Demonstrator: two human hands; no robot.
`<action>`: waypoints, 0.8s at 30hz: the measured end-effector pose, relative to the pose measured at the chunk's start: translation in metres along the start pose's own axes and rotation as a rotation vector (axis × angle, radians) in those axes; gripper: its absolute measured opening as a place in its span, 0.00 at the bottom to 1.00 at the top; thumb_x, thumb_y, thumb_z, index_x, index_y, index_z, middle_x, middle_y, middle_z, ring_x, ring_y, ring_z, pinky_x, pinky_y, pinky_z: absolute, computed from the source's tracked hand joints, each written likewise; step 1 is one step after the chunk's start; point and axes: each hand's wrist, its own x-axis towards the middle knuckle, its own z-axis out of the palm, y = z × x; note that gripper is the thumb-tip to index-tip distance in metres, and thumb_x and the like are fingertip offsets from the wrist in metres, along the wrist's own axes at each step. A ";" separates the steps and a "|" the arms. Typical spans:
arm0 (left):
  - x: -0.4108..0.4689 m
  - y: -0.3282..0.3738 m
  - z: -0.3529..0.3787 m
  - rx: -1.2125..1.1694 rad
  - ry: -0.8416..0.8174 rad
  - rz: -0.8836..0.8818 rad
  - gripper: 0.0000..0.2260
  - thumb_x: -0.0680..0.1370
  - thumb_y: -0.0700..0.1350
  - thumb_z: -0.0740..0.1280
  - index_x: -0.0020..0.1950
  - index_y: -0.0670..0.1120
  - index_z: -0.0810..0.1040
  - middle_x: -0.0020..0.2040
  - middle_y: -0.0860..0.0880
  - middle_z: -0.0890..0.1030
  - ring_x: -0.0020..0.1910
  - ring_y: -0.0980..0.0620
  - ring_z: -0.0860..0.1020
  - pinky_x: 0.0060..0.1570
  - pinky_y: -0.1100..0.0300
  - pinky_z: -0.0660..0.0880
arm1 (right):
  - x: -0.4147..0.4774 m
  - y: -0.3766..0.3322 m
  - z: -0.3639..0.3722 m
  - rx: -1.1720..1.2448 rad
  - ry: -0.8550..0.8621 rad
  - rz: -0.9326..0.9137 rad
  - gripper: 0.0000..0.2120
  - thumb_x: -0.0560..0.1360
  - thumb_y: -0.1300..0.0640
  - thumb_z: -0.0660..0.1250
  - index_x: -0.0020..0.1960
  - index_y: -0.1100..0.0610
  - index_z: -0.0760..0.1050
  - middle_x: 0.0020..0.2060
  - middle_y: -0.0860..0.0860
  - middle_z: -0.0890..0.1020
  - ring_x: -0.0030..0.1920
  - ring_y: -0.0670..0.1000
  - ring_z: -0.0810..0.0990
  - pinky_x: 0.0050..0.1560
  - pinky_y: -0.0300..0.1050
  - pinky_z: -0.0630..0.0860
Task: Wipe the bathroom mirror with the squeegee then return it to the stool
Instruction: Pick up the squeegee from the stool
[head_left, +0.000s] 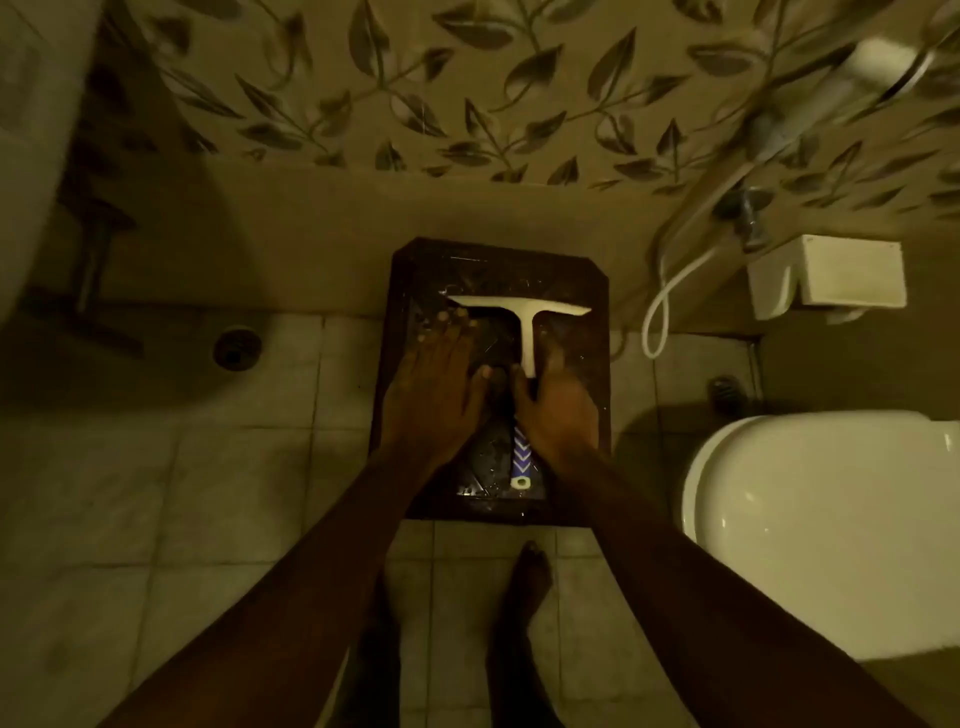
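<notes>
Fingers (456, 332) of the left hand (431, 395) lie straight and fanned apart, palm down, flat on the top of the stool (582, 291), and the thumb is stretched out to the side towards the other hand. That arm reaches forward and down from the lower left, nearly straight. Over to the right hand (558, 415): it comes in along a straight arm from the lower right and sits palm down right on top of the squeegee (529, 340), the thumb on the left of the shaft, the fingers on its right, lying in shadow; whether they curl round the handle or only rest on it, I cannot tell. The squeegee lies flat on the stool, long axis running straight away from the person, its pale blade crosswise at the far end, nearest the leaf-patterned wall (467, 78). The handle points back at the person, and its grip shows a blue-and-white chevron pattern below the wrist, ending in a pale loop with a hole. The dark stool stands on the tiled floor (130, 493) against the foot of the wall. A toilet (821, 519) sits to the right, a round drain (236, 349) to the left, a white hose (657, 317) loops down between stool and toilet, and a bare foot (527, 571) stands just in front of the stool.
</notes>
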 end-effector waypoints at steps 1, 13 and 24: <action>0.002 -0.001 0.000 0.002 -0.017 -0.010 0.27 0.82 0.56 0.47 0.76 0.43 0.61 0.76 0.45 0.62 0.77 0.49 0.55 0.72 0.54 0.50 | 0.003 0.001 0.002 0.021 -0.021 0.052 0.23 0.79 0.43 0.59 0.68 0.55 0.64 0.47 0.55 0.82 0.45 0.56 0.82 0.44 0.51 0.79; -0.010 0.013 -0.131 -0.168 0.165 -0.024 0.20 0.82 0.50 0.56 0.72 0.44 0.67 0.74 0.46 0.67 0.75 0.50 0.59 0.72 0.54 0.53 | -0.027 -0.097 -0.069 0.374 0.107 0.150 0.08 0.76 0.51 0.67 0.51 0.53 0.72 0.36 0.44 0.78 0.39 0.50 0.81 0.37 0.43 0.75; -0.039 0.004 -0.340 -0.214 0.382 0.158 0.20 0.82 0.51 0.57 0.72 0.45 0.67 0.72 0.47 0.70 0.73 0.50 0.64 0.69 0.58 0.56 | -0.111 -0.277 -0.170 0.792 0.352 0.086 0.04 0.78 0.56 0.63 0.53 0.54 0.72 0.35 0.49 0.78 0.28 0.39 0.76 0.28 0.36 0.71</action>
